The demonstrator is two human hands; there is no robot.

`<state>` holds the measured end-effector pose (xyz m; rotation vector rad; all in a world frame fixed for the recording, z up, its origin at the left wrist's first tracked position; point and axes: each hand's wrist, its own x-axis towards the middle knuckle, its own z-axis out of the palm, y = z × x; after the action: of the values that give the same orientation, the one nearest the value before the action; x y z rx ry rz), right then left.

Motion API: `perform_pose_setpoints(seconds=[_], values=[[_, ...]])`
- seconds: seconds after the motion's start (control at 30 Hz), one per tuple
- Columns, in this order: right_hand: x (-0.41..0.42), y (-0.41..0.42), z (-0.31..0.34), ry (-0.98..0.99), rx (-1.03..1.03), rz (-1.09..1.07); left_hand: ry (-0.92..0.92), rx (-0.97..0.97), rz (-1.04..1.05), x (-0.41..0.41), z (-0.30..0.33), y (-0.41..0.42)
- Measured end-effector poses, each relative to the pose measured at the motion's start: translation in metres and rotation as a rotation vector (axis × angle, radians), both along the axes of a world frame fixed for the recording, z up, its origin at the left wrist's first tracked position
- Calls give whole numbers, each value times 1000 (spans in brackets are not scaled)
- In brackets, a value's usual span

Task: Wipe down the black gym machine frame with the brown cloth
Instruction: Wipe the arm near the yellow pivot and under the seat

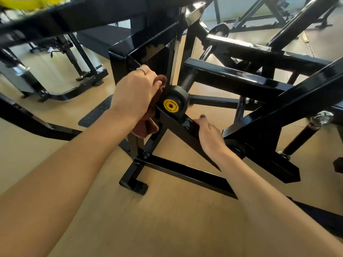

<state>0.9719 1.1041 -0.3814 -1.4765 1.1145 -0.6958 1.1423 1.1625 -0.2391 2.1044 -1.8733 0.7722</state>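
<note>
The brown cloth (pixel 148 115) is sitting bunched inside the left hand (pixel 133 93), whose curled fingers are grasping it and pressing it against the black frame (pixel 178 127) right beside a round black knob with a yellow disc label (pixel 170 106); one fold is poking out past the fingertips toward the upright tube, and the rest is hanging below the palm. To do this step well, the person is probably best off keeping the cloth flat under the fingers, wrapping it round the tube and the knob's collar, and drawing it along the slanted bar in long passes, turning to a fresh fold as it picks up dust. The right hand (pixel 209 134) is gripping that same slanted bar below the knob, thumb over the top face and fingers curled round the far edge, apparently steadying the person or the moving arm. The frame itself is looking glossy, its square tubes throwing bright window reflections, with some duller smeared patches on the boxed section above the left fingers. A coiled spring (pixel 187 80) is rising from the knob beyond the fingertips. Beneath both hands the pale wooden floor (pixel 167 219) is showing, and other dark machines are standing farther off.
</note>
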Motion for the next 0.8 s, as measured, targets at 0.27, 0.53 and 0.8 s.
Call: perform_pose_setpoints(seconds=[0.27, 0.53, 0.8], values=[[4, 4, -6, -16, -36, -28, -53, -62, -31, 5, -15, 5], [-1, 1, 0, 24, -17, -1, -72, 104, 81, -8, 10, -36], [1, 6, 0, 20, -2, -17, 93, -107, -15, -4, -22, 8]])
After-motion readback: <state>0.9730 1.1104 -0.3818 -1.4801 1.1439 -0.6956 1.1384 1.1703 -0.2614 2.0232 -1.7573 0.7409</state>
